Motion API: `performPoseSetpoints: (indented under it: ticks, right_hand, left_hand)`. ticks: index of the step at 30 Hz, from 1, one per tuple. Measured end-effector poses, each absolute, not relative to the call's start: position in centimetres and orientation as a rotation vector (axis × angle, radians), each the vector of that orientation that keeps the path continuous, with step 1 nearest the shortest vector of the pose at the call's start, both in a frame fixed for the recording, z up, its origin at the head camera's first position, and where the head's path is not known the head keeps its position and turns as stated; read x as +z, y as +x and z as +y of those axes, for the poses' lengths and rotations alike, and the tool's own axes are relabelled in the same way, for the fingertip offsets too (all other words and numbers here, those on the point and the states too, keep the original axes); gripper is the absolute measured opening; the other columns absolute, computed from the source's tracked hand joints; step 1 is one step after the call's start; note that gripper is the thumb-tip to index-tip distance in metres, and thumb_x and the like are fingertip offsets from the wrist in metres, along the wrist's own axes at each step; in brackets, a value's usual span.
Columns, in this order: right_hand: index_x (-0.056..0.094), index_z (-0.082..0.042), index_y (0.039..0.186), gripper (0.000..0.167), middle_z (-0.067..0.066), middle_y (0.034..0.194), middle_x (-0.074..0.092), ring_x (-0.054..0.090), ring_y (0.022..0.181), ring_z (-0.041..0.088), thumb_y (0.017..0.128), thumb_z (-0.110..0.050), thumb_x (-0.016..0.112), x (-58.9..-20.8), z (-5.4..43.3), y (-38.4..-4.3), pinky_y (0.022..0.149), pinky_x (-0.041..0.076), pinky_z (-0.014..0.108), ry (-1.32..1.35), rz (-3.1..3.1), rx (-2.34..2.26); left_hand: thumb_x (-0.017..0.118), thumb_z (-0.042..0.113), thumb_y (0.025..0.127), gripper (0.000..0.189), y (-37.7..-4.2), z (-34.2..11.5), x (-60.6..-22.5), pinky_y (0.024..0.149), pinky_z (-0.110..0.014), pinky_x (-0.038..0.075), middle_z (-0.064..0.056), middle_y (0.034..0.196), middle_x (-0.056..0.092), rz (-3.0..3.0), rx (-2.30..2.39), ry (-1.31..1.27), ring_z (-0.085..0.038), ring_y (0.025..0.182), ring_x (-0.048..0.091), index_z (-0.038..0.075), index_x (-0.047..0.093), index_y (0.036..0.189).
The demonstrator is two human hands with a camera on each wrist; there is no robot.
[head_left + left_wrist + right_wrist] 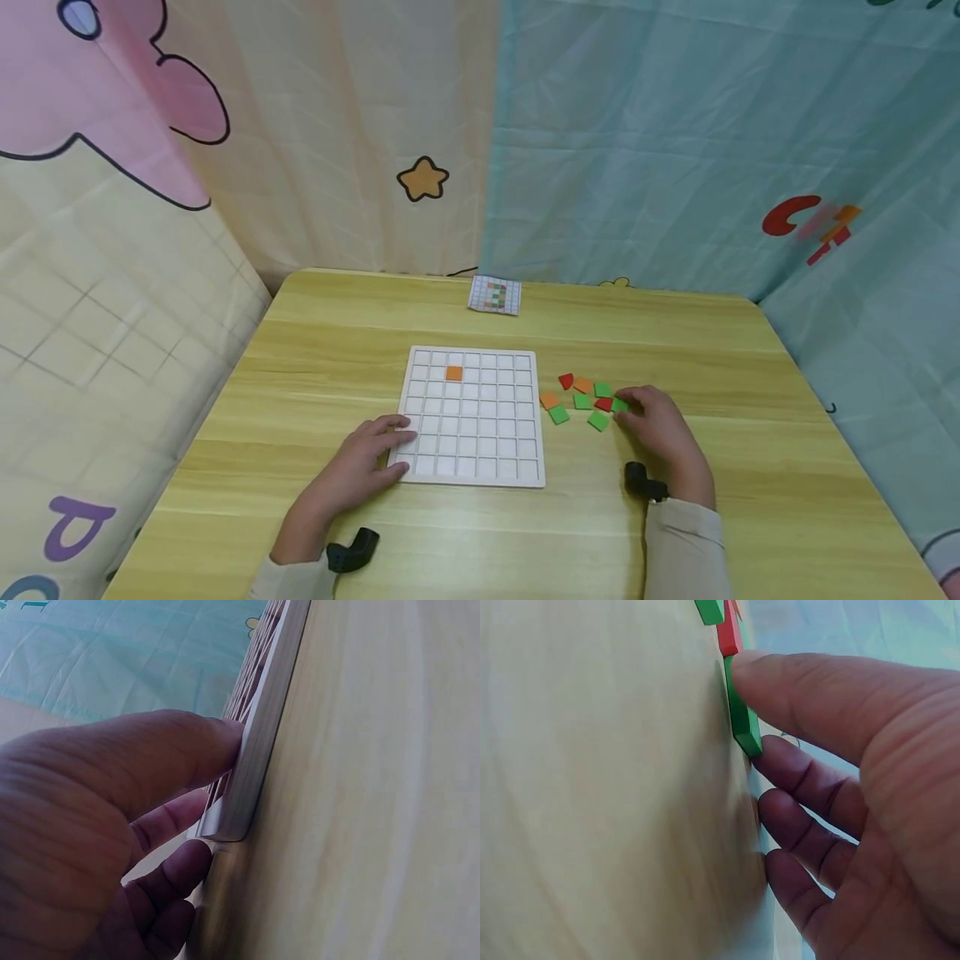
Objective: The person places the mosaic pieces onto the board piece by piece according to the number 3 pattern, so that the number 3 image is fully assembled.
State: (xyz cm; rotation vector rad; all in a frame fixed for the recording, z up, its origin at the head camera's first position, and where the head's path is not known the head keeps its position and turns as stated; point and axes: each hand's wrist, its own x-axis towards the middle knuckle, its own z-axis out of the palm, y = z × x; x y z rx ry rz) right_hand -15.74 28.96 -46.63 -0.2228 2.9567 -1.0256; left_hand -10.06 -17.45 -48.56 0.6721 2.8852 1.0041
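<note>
Centrally on the desk (750, 433), the white grid board (468, 446) lies flat, well inside the desk's left and right edges. An orange tile (454, 373) occupies the second row from the board's far edge, third column from the left. The left hand (362, 467) rests at the board's near-left corner: the thumb touches the near end and the other fingers lie relaxed over the left edge, without clenching. The right hand (662, 425) is positioned between the board and the desk's right edge. Its thumb and index finger pinch a green tile (742, 720) at the right end of a loose group; this tile lies flat, against a red tile (603, 404). The remaining fingers are bent, their tips near the desk surface. The rest of the group, just beside the board's right edge, comprises four further green pieces (558, 414), two orange pieces (550, 400) and a second red piece (566, 381). A printed card (495, 296) with a coloured grid pattern lies near the middle of the desk's far edge. Behind that edge hangs a patterned curtain (637, 150). Each wrist carries a black device (352, 552).
</note>
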Motion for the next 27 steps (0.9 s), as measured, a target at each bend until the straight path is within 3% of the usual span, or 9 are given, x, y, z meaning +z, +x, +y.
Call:
performPoseSetpoints:
  ticks: [11, 27]
  right_hand:
    - [0.066, 0.007, 0.114, 0.027, 0.021, 0.108, 0.063, 0.054, 0.103, 0.04, 0.089, 0.0, 0.067, -46.62, 28.88, -15.7, 0.092, 0.04, 0.057, -0.268, 2.982, -0.967]
    - [0.068, 0.006, 0.11, 0.022, 0.018, 0.105, 0.064, 0.054, 0.097, 0.035, 0.089, 0.001, 0.068, -46.71, 28.83, -15.7, 0.088, 0.041, 0.052, -0.277, 3.003, -0.963]
  left_hand:
    - [0.077, 0.013, 0.085, 0.041, -9.96, -17.39, -48.26, 0.103, -0.057, 0.037, -0.008, 0.137, 0.056, 2.874, 1.014, 0.684, -0.036, 0.127, 0.048, 0.005, 0.068, 0.124]
    - [0.077, 0.013, 0.086, 0.039, -9.93, -17.36, -48.14, 0.103, -0.058, 0.036, -0.008, 0.137, 0.056, 2.872, 1.011, 0.671, -0.036, 0.128, 0.048, 0.005, 0.069, 0.123]
